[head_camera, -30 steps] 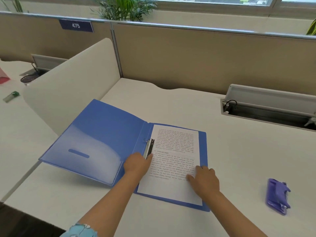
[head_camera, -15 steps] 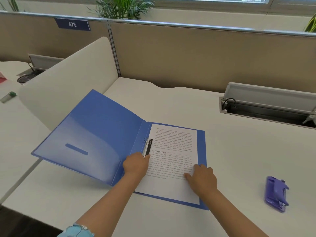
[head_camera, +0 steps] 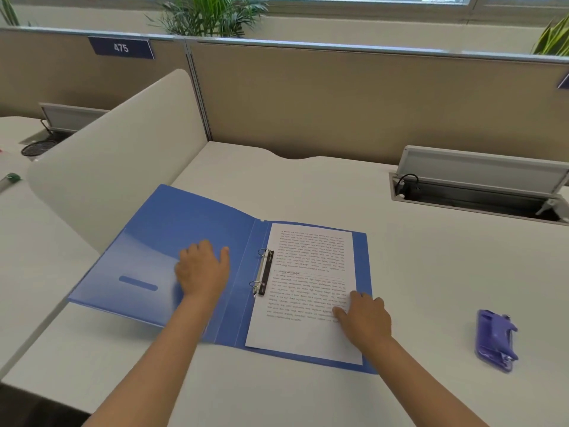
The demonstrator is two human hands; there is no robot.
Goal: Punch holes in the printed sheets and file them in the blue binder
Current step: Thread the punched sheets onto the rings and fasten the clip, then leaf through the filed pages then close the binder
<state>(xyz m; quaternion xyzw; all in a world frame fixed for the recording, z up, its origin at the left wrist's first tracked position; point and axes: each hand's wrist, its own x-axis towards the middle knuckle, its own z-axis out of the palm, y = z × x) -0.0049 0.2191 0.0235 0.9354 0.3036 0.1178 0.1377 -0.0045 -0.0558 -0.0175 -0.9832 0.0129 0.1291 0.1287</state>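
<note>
Left hand (head_camera: pixel 201 271) flat on blue binder (head_camera: pixel 160 238); right hand (head_camera: pixel 366 318) presses printed sheets (head_camera: pixel 311 272).

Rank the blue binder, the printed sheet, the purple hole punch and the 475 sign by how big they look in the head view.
1. Blue binder, lying open
2. Printed sheet
3. Purple hole punch and 475 sign: they look alike in size, and the sign is much farther from the camera, so I leave them unranked.

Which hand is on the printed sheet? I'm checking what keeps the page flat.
The right hand: its fingers rest on the sheet near its right edge. The left hand is over the binder's open cover instead.
</note>
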